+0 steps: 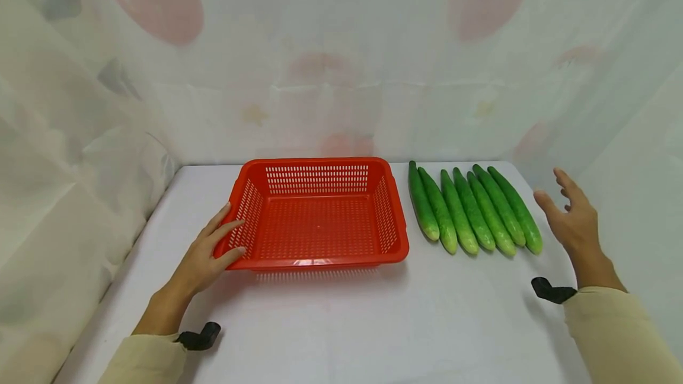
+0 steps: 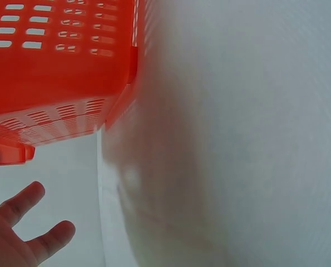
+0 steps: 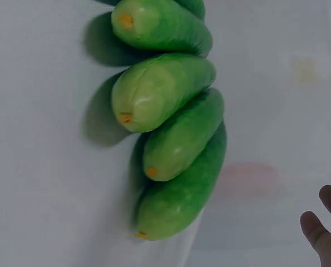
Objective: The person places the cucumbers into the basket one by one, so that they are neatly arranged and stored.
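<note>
My left hand (image 1: 203, 256) is at the left rim of a red plastic basket (image 1: 325, 263), its fingers spread over the front left corner. In the left wrist view the slotted basket wall (image 2: 59, 78) fills the upper left, and the fingers (image 2: 51, 242) show straight and apart below it. On the right, my right hand (image 1: 576, 218) hovers beside the row of cucumbers (image 1: 473, 209), thumb and fingers apart and holding nothing. Several green cucumbers lie side by side, their pale ends toward me; the right wrist view shows these ends (image 3: 154, 94) close up.
The basket stands on a white-covered table (image 1: 331, 325), with only its holed floor showing inside. A pale curtain (image 1: 331, 117) with pink patches hangs behind the table, and cloth also hangs along the left (image 1: 69, 176) and right sides.
</note>
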A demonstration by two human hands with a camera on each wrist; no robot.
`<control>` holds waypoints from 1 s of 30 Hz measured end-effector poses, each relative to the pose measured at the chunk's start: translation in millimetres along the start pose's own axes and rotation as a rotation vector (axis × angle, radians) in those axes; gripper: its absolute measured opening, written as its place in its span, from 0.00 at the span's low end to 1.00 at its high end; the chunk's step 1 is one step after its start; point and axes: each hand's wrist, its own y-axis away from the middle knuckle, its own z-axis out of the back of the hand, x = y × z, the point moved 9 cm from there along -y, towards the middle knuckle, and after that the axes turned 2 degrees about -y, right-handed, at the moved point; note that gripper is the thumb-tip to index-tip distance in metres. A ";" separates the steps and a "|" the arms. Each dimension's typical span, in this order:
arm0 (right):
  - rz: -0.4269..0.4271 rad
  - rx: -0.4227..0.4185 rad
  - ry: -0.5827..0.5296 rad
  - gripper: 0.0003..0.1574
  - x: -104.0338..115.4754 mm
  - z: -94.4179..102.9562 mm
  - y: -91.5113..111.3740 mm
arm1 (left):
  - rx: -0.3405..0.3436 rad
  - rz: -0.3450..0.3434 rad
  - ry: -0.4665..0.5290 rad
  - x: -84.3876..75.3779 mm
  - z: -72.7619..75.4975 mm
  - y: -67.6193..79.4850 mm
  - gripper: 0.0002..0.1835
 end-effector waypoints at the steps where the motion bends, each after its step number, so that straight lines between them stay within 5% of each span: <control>1: -0.017 -0.002 -0.020 0.42 -4.3 -0.9 0.9 | 0.000 -0.002 0.006 0.3 -0.2 0.1 0.30; 14: -0.229 0.001 -0.200 0.41 -58.2 -17.8 14.1 | 0.013 -0.001 0.064 4.6 -3.9 1.3 0.30; 30: -0.296 0.130 -0.224 0.46 -95.3 -47.4 20.1 | -0.027 0.005 0.119 5.9 -3.5 1.0 0.30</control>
